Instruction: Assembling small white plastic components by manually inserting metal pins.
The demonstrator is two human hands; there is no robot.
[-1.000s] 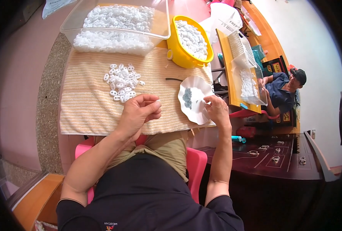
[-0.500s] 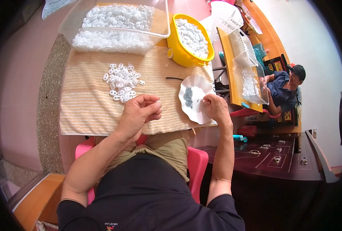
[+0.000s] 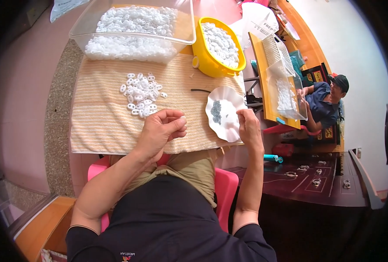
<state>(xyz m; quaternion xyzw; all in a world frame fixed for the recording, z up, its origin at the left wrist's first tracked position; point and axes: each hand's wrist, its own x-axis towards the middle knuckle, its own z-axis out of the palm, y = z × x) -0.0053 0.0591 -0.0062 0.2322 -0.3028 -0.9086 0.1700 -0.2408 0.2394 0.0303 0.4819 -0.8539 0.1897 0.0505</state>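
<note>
Hands apart over the bench (image 3: pixel 98 135). Left hand (image 3: pixel 160 130) near the front edge: fingertips pinched, white speck there, can't tell if it's a piece. Right hand (image 3: pixel 250 127) at the plate's right rim, fingertips pinched, contents unclear. Plate (image 3: pixel 229 130) at front-right corner, grey bits (image 3: pixel 216 112) on it. Loose white pieces (image 3: pixel 140 94) left of centre. Yellow tub (image 3: pixel 209 65) at far-right corner.

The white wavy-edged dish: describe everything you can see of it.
The dish is white, shallow and smooth, perhaps ceramic or plastic, with a scalloped rim. It sits open side up at the striped cloth's right edge, with a heap of grey bits left of centre. A black strip ends near its upper-left rim; the right hand is by its right rim, contact unclear.
</note>
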